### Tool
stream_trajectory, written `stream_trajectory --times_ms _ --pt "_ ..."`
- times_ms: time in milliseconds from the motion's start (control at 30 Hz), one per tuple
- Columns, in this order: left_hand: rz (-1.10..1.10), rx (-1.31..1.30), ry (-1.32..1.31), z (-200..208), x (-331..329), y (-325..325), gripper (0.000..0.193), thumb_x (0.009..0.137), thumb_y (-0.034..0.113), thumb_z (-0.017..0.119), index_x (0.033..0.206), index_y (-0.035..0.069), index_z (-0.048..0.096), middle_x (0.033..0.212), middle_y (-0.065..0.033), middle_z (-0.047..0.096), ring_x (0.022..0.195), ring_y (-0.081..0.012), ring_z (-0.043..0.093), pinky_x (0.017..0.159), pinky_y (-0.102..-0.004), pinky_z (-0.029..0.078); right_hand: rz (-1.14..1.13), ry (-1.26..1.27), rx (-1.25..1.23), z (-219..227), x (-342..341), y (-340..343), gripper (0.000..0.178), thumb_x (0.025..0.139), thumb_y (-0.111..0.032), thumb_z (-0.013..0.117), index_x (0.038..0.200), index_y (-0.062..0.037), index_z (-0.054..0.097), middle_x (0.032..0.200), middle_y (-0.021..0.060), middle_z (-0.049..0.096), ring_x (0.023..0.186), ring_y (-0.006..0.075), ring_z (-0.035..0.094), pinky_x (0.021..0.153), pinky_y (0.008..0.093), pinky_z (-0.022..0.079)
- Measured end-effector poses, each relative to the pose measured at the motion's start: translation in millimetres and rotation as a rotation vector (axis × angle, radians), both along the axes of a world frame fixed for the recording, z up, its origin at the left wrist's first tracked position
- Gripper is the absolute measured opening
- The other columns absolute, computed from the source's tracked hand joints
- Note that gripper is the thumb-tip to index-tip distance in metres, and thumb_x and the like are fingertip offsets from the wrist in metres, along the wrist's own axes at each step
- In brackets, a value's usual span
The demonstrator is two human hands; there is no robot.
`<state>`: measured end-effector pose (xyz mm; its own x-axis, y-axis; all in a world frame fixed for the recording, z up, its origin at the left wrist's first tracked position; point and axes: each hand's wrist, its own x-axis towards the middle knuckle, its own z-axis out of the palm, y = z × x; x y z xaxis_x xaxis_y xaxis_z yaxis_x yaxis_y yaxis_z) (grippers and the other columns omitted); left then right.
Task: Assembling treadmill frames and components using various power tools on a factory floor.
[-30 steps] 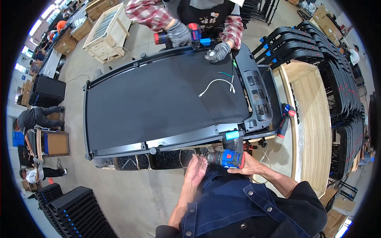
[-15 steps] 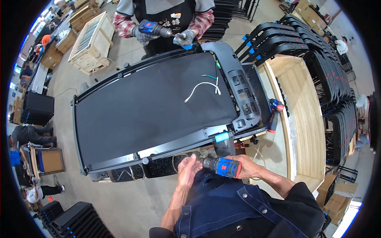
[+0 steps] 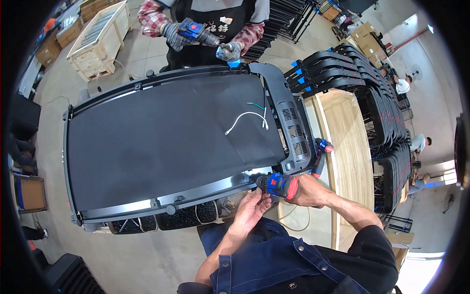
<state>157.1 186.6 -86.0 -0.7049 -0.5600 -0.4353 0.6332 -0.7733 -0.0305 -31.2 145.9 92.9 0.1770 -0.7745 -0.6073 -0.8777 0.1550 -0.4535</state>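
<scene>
From my remote seat the biggest thing I see is the long, flat, black treadmill-like deck (image 3: pixel 161 142); a knock from the co-worker in a black apron (image 3: pixel 213 12) at its far edge could jar everything. Along its right end runs the open, pale-wood crate (image 3: pixel 350 166), and across that end sits the dark grey, slotted plastic cover (image 3: pixel 298 130), which a stray tool could scuff. My right hand (image 3: pixel 312 191) grips the blue, black and red power drill (image 3: pixel 280 185) at the deck's near edge, by the near right corner; if its nose skidded, the black top could be scratched. My left hand (image 3: pixel 252 208) is half curled, fingertips just under that nose; I can't tell whether they touch it or pinch something small, and a sudden spin could nip them. A second blue-and-red drill (image 3: pixel 322 157), beside the deck's right edge, could be knocked by my elbow. Smallest, the thin white forked cable (image 3: pixel 245 115) lies loose toward the deck's right end and could snag if something swept across it
</scene>
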Motion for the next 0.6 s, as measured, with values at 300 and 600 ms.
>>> stream_trajectory --times_ms 300,600 --pt "0.018 0.052 0.023 -13 5 -5 0.026 0.103 0.026 0.062 0.110 0.001 0.065 0.101 -0.0091 0.070 0.089 -0.0176 0.070 0.080 -0.0296 0.060 0.102 0.199 0.120 -6 21 -31 0.038 0.078 -0.016 0.076 0.112 -0.0014 0.066 0.086 0.0207 0.071 0.083 0.0393 0.070 0.077 0.0477 0.056" --pt "-0.055 -0.024 0.108 -16 17 -4 0.029 0.106 0.028 0.055 0.120 0.004 0.063 0.106 -0.0069 0.069 0.091 -0.0180 0.070 0.082 -0.0324 0.060 0.490 0.226 -0.006 3 25 -42 0.052 0.074 -0.009 0.072 0.124 -0.0024 0.058 0.104 0.0196 0.070 0.091 0.0415 0.070 0.075 0.0514 0.057"
